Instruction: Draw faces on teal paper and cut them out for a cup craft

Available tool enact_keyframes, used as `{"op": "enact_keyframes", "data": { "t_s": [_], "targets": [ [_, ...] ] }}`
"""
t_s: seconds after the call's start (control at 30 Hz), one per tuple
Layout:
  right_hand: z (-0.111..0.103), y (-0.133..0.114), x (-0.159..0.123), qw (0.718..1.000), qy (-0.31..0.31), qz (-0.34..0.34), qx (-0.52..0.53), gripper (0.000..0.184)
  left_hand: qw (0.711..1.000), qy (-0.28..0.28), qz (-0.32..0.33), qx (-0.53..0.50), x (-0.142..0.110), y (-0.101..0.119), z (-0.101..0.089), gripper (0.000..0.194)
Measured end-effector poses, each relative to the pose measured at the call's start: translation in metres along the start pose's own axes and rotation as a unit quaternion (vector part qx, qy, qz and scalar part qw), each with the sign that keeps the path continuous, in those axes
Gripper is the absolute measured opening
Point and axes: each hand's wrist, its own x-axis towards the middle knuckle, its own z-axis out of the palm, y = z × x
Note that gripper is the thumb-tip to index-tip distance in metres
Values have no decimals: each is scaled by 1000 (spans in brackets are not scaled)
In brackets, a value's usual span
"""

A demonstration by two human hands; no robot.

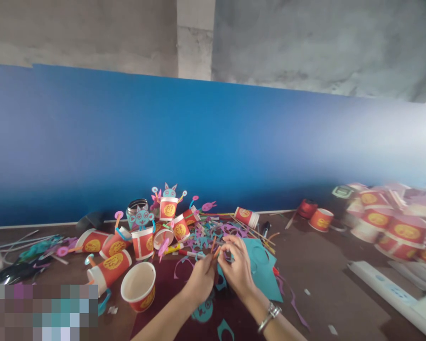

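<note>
In the head view, my left hand (201,278) and my right hand (238,266) meet low in the middle, fingers pinched together. A thin orange strip (213,243) sticks up between them, perhaps paper; both sets of fingertips close on it. Under my wrists lies a teal cut-out animal face (203,310) on a dark red mat (173,303). Beside my right hand is a teal paper sheet (261,267) with round pieces cut out. An upright red-and-white paper cup (139,286) stands left of my left forearm.
Decorated cups with faces and arms (142,237) crowd the back left. Purple and teal scraps (206,232) lie behind my hands. At right are stacked paper cups (379,218), a white power strip (383,289) and a red tape roll (307,208). A blue panel (213,142) borders the table.
</note>
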Motion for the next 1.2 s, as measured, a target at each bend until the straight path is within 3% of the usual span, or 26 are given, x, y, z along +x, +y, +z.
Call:
{"op": "enact_keyframes", "data": {
  "t_s": [0.17, 0.27, 0.37, 0.47, 0.83, 1.2],
  "targets": [
    [0, 2, 2, 998, -18, 10, 51, 10, 1000, 16, 3, 16, 2, -7, -2, 21],
    [0, 1, 4, 990, -44, 54, 119, 14, 989, 43, 34, 140, 0, -12, -7, 18],
    [0, -1, 6, 971, -70, 116, 197, 20, 940, 33, 29, 337, -4, -10, -12, 30],
    [1, -4, 6, 952, -91, 151, 248, 24, 901, 5, 0, 434, -7, -2, -13, 38],
    [2, -7, 6, 962, -78, 163, 206, 26, 825, 8, -40, 564, -13, 18, -7, 48],
    [4, -8, 3, 966, -75, 145, 198, 26, 825, -1, -35, 564, -12, 13, -5, 53]
  ]
}}
